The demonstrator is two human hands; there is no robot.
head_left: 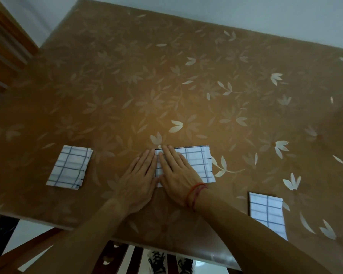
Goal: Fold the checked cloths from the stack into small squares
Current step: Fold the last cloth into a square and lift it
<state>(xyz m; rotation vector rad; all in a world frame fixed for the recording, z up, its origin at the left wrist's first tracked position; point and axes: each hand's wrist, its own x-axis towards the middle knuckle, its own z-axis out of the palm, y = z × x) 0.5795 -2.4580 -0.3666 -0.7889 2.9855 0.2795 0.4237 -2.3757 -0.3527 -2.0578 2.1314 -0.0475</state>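
A white cloth with dark checks (198,163) lies folded into a wide strip near the table's front edge. Both my hands lie flat on its left end with straight fingers, side by side: my left hand (139,178) covers the strip's left edge, my right hand (176,175), with red strings on the wrist, presses next to it. A folded checked cloth (69,167) lies to the left as a small square. Another checked cloth (267,214) lies at the front right, folded; whether it is a single cloth or a stack I cannot tell.
The table (166,86) wears a brown covering with pale flowers. Its front edge runs just below my forearms. A wooden chair back (127,260) and shoes show under the edge. Wooden stairs (2,46) rise at the far left.
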